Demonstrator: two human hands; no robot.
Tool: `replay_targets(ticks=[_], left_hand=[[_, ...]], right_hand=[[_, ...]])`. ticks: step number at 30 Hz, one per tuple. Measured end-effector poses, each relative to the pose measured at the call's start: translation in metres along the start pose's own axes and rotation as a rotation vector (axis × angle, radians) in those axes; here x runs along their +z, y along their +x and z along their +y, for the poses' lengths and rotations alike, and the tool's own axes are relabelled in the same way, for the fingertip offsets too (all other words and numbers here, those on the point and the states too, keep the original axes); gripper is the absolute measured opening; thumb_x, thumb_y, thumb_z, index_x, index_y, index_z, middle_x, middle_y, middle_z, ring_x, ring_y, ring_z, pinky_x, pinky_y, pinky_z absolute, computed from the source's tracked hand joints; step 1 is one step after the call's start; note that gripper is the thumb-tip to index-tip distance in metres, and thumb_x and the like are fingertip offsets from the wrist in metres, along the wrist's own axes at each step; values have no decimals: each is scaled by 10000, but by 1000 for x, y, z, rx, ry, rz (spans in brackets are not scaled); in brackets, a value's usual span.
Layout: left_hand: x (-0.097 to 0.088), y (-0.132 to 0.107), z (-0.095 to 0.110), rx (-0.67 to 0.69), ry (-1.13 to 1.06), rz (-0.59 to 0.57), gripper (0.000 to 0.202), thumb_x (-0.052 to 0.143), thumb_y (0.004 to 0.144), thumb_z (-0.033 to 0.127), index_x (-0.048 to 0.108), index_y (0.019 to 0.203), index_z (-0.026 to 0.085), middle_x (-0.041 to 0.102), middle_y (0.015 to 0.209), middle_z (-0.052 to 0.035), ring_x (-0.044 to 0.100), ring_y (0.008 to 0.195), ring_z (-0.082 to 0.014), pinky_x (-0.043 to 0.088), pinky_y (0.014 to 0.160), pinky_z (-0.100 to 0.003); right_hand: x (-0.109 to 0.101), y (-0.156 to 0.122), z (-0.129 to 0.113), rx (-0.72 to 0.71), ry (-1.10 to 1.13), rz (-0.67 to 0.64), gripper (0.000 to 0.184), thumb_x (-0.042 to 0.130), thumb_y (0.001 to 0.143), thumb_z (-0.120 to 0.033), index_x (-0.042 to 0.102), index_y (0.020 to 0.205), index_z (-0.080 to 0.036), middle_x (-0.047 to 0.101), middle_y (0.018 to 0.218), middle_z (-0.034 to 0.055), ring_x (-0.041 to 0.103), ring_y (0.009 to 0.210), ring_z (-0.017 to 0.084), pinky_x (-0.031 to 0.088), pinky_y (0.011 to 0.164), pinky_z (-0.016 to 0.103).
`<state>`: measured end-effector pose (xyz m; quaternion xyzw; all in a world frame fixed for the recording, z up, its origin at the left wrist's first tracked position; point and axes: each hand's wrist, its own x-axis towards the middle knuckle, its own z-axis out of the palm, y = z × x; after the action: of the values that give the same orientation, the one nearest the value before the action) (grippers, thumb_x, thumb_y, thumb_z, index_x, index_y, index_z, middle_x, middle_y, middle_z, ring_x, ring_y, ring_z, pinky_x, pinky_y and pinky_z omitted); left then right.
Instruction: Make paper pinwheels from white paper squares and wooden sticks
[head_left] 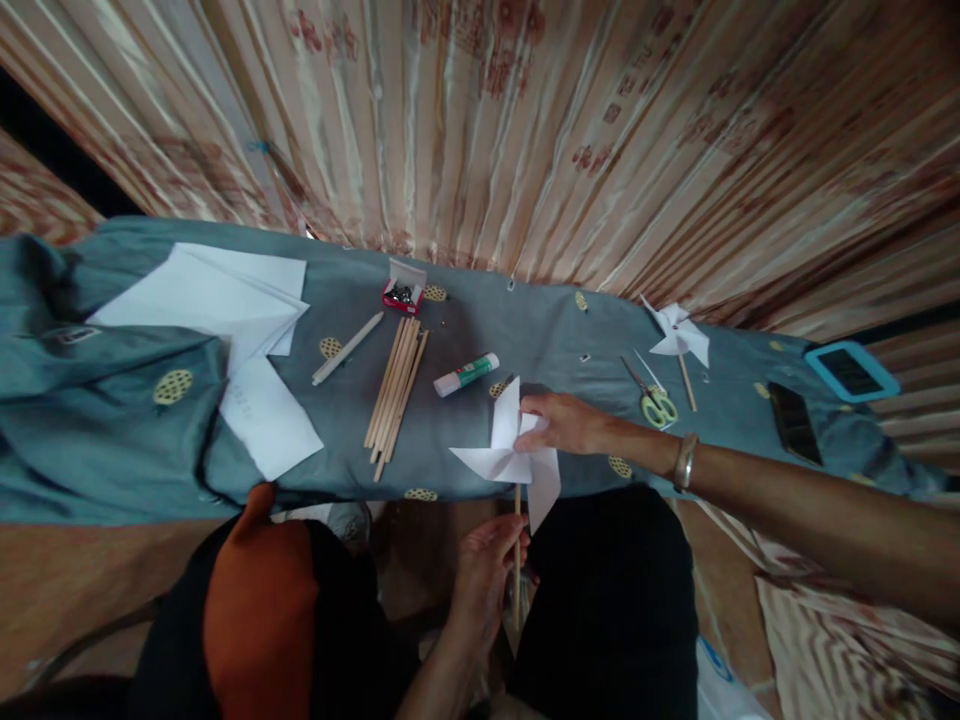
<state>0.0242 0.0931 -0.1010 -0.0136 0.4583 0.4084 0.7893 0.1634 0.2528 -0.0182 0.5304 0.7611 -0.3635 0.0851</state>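
Observation:
A white paper pinwheel [510,462] on a thin wooden stick [517,590] is held over the near edge of the cloth-covered table. My left hand [486,560] pinches the stick a little below the paper blades. Reaching in from the right, my right hand [556,424] grips the pinwheel at its upper right blade; the fingertips are partly hidden by the paper. Just beyond the pinwheel lies a glue stick [466,375] with a green label. To its left is a bundle of several wooden sticks [396,395].
Paper sheets [247,280] lie at the left, near a white candle-like rod [348,348] and an open red box [403,290] of small metal pieces. On the right are another pinwheel [677,332], scissors [657,404], a phone [795,422] and a blue-framed tablet [853,371]. A curtain [480,140] hangs behind.

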Motion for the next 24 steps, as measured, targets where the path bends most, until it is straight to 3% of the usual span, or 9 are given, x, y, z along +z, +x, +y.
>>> replay_targets(ticks=[4, 7, 9, 11, 14, 17, 21, 24], left_hand=[[0, 1, 0, 41, -15, 3, 473, 937, 374, 438, 761, 664, 107, 617, 549, -19, 490, 488, -64, 364, 510, -190], [1, 0, 1, 52, 0, 17, 495, 943, 348, 449, 769, 661, 107, 627, 543, -23, 505, 484, -61, 370, 513, -184], [2, 0, 2, 67, 21, 12, 499, 940, 361, 460, 776, 675, 109, 630, 544, -20, 505, 482, -56, 372, 515, -180], [3, -1, 3, 86, 45, 11, 505, 936, 370, 475, 782, 686, 113, 630, 546, -15, 498, 473, -47, 369, 511, -175], [3, -1, 4, 96, 73, 26, 511, 937, 357, 485, 787, 686, 125, 640, 558, -10, 507, 476, -43, 375, 511, -167], [3, -1, 5, 96, 100, 47, 532, 942, 336, 485, 792, 700, 127, 660, 579, -13, 516, 474, -42, 382, 501, -161], [6, -1, 5, 133, 120, 48, 553, 947, 346, 475, 797, 751, 129, 670, 596, -8, 508, 458, -37, 382, 478, -156], [9, -1, 7, 161, 126, 35, 531, 951, 350, 469, 790, 727, 131, 649, 562, 4, 508, 451, -38, 386, 471, -150]], right_hand=[[5, -2, 9, -15, 30, 89, 261, 734, 753, -401, 711, 891, -180, 719, 817, 19, 647, 721, 181, 436, 599, 251], [6, -8, 14, 11, 36, 184, 314, 725, 771, -425, 709, 976, -188, 750, 901, 43, 689, 789, 212, 493, 662, 285], [6, -21, 16, -17, 24, 347, 377, 708, 795, -417, 686, 1097, -192, 747, 1067, 84, 698, 951, 257, 527, 798, 346], [11, -41, 17, -63, -9, 596, 426, 678, 820, -422, 655, 1176, -189, 701, 1212, 121, 645, 1125, 296, 499, 947, 416], [33, -76, 17, -8, 59, 863, 391, 603, 875, -449, 640, 1164, -188, 709, 1167, 132, 668, 1068, 289, 512, 941, 435], [72, -100, 18, 156, 299, 872, 368, 588, 882, -486, 629, 1117, -205, 745, 987, 92, 715, 827, 243, 566, 784, 390], [118, -100, 15, 211, 607, 825, 408, 651, 822, -511, 625, 1090, -205, 748, 924, 75, 725, 857, 246, 570, 769, 365], [136, -88, 12, 190, 813, 820, 459, 696, 788, -499, 598, 1130, -209, 757, 889, 54, 730, 825, 230, 569, 761, 347]])
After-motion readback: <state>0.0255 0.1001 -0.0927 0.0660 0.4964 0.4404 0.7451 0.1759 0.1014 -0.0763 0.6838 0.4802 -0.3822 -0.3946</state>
